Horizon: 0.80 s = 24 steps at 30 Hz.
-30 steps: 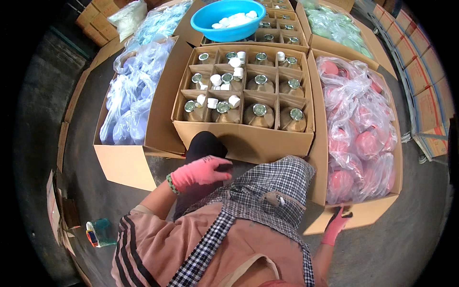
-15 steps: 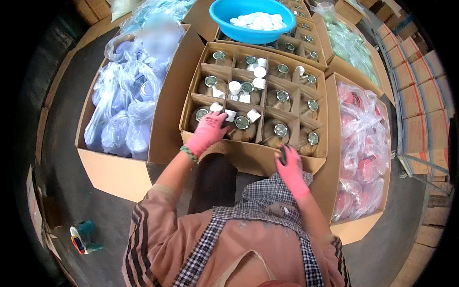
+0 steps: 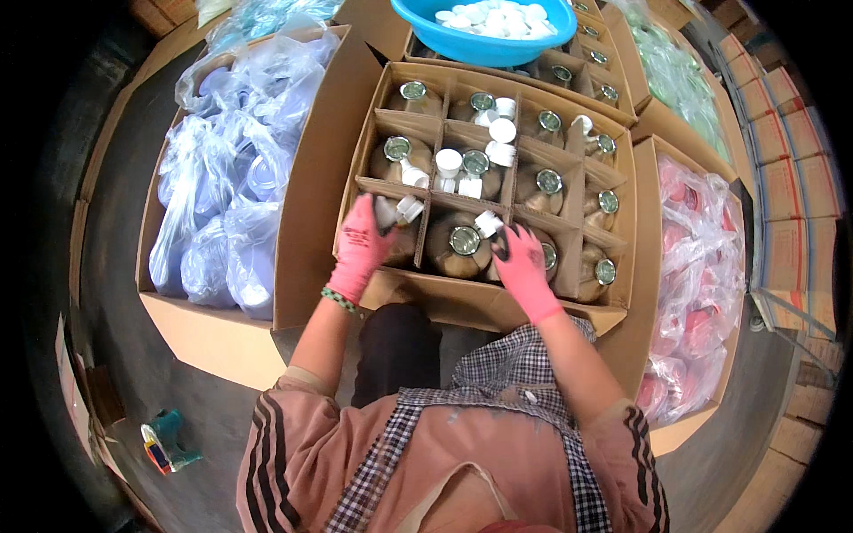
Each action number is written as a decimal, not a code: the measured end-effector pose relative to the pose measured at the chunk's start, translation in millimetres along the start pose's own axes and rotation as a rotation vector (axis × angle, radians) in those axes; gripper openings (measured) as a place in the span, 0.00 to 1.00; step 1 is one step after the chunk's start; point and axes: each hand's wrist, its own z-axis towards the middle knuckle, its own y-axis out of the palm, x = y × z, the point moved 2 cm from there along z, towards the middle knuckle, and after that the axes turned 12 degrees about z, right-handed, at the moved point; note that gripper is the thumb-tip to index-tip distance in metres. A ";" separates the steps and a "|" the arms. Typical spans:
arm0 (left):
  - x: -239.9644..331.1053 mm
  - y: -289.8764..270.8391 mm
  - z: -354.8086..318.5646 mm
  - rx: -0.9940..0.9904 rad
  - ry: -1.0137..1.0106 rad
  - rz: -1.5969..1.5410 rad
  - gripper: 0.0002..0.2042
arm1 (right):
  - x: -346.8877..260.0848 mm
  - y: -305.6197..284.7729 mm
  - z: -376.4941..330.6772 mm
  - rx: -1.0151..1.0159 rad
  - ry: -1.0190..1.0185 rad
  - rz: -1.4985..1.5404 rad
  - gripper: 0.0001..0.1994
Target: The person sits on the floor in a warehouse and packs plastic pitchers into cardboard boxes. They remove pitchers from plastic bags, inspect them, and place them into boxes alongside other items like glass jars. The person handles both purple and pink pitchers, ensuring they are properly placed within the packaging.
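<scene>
In a divided cardboard box (image 3: 391, 286) stand several clear glass bottles with shiny metallic rims, and loose white caps lie among their necks. At the near left compartment my left hand (image 3: 362, 247), in a pink glove with dark fingertips, closes on white caps (image 3: 410, 209), partly smeared by motion; the bottle there is mostly hidden. My right hand (image 3: 526, 271), gloved alike, has its fingertips at another white cap (image 3: 487, 224) beside the rim of a near-row bottle (image 3: 464, 240), and seems to pinch it. The palm covers part of the bottle to its right.
A blue basin (image 3: 484, 40) of white caps rests on another bottle box behind. To the left, a carton holds bagged purple lids (image 3: 253, 258); to the right, one holds bagged red pieces (image 3: 689, 311). Stacked cartons (image 3: 795, 186) line the right side. A tape dispenser (image 3: 164, 442) lies on the floor.
My left hand has drawn leftward, carrying caps from beside the near-row bottle. My right hand has risen from the box's front edge to the cap by that bottle. The whole view has shifted slightly.
</scene>
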 end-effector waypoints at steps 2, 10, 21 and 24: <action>-18.3 5.7 -1.7 -0.014 0.047 0.281 0.27 | 1.6 18.9 22.3 -0.197 -0.090 -0.296 0.20; -2.0 6.5 -8.4 -0.298 0.232 0.375 0.20 | 18.3 54.7 36.9 -0.218 0.041 -0.463 0.14; 12.6 17.1 20.0 -0.494 0.084 0.453 0.24 | 25.4 -90.2 -40.1 0.283 0.435 1.670 0.11; 13.1 22.9 18.4 -0.474 0.126 0.528 0.19 | 45.2 -104.6 -58.8 0.191 0.396 1.494 0.16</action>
